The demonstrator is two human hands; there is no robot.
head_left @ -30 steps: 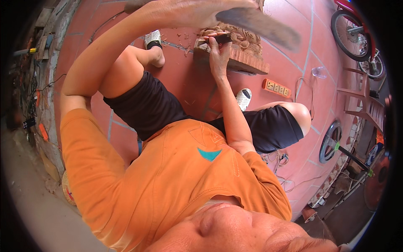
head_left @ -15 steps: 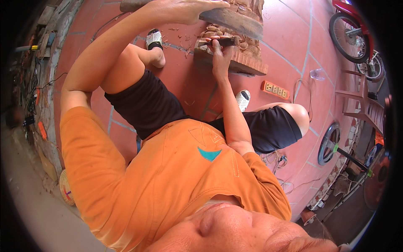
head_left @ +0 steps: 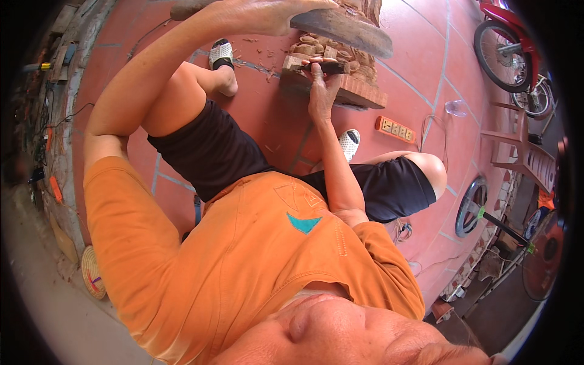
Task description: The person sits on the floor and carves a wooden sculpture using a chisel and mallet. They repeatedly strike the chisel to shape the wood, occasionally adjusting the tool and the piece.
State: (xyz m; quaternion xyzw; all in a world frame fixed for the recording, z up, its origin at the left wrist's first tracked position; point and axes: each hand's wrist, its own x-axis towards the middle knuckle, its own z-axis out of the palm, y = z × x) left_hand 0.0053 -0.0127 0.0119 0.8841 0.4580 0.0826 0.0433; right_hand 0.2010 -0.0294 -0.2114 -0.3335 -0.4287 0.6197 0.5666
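Note:
My left hand (head_left: 261, 13) is raised at the top of the view, shut on a dark wooden mallet (head_left: 344, 31) whose head hangs just above the carving. Below it, my right hand (head_left: 320, 91) grips a dark-handled chisel (head_left: 322, 67) and presses its tip against a carved wooden block (head_left: 359, 82) standing on the red tile floor between my legs. Wood chips (head_left: 261, 58) lie around the block. My orange shirt and black shorts fill the middle of the view.
An orange power strip (head_left: 395, 129) lies right of the block, with a clear plastic cup (head_left: 456, 108) beyond it. A red motorbike (head_left: 505, 42) stands at the top right, a wooden stool (head_left: 523, 155) and a fan (head_left: 471, 207) at the right, tools along the left wall (head_left: 52, 67).
The mallet in my left hand has swung in and down closer over the chisel. My right hand has stayed on the chisel at the block.

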